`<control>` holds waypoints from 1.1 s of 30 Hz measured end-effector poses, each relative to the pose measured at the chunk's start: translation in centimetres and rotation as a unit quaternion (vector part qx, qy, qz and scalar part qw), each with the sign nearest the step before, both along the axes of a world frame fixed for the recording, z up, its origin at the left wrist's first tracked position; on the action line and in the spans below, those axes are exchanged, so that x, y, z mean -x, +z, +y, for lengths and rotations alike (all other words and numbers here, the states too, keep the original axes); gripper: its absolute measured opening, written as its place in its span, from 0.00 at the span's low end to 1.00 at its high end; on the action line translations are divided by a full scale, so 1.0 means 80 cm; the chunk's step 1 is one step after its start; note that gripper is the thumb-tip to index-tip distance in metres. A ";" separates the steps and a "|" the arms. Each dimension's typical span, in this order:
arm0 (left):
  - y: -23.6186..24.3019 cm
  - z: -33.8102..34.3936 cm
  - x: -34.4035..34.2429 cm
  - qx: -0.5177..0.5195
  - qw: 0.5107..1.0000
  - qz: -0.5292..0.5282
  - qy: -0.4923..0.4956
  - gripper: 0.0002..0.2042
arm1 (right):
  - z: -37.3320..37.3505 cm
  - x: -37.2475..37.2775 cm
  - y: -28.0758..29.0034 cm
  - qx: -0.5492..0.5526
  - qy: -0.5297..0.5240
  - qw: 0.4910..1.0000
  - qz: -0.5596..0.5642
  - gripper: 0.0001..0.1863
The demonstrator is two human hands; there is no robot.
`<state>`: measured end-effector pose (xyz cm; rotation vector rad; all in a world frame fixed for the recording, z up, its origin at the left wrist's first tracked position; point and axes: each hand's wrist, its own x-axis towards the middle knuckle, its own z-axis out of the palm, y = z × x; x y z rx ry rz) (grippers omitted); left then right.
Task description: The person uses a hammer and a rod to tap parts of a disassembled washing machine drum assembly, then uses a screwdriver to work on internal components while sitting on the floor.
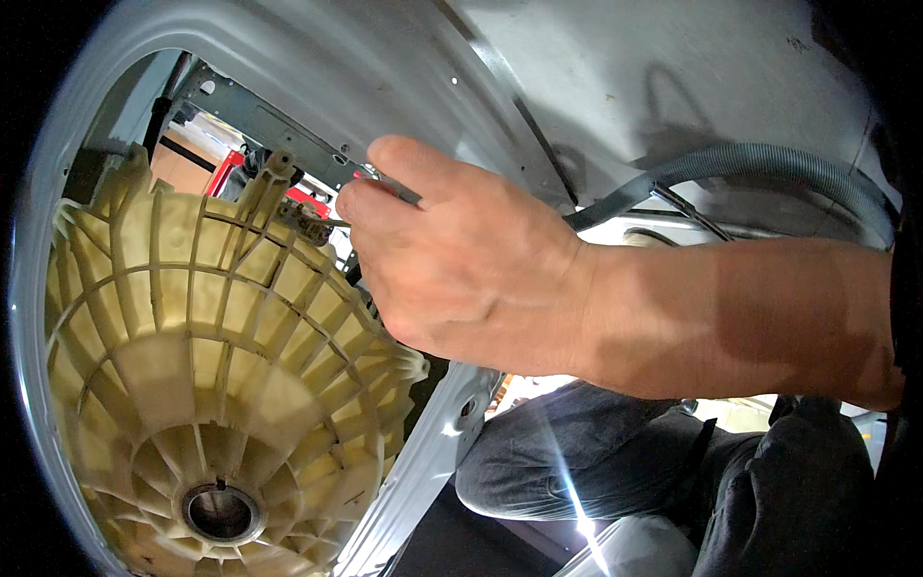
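My right hand (pixel 461 255) reaches in from the right with fingers curled round something slim and metallic (pixel 402 192), mostly hidden, with a bit of red near its tip. The hand is at the upper right rim of a ribbed, cream-yellow plastic tub (pixel 159 298), which sits inside a grey sheet-metal frame (pixel 452 67). Just left of my fingertips is a small dark metal fitting (pixel 312 227) on the tub. A round metal hub (pixel 221 512) is at the tub's lower centre. My left hand is not in view.
A grey corrugated hose (pixel 750 159) arches behind my forearm, beside a pale grey panel (pixel 673 48). Legs in dark trousers (pixel 615 462) fill the lower right. Red items (pixel 223 178) show through the gap above the tub.
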<state>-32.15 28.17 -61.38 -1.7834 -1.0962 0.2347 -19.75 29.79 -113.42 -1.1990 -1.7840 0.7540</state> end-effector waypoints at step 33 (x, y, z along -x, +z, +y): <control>-0.010 0.006 0.005 -0.017 0.993 0.112 -0.035 0.34 | 0.003 -0.015 0.007 0.033 0.009 0.995 0.096 0.07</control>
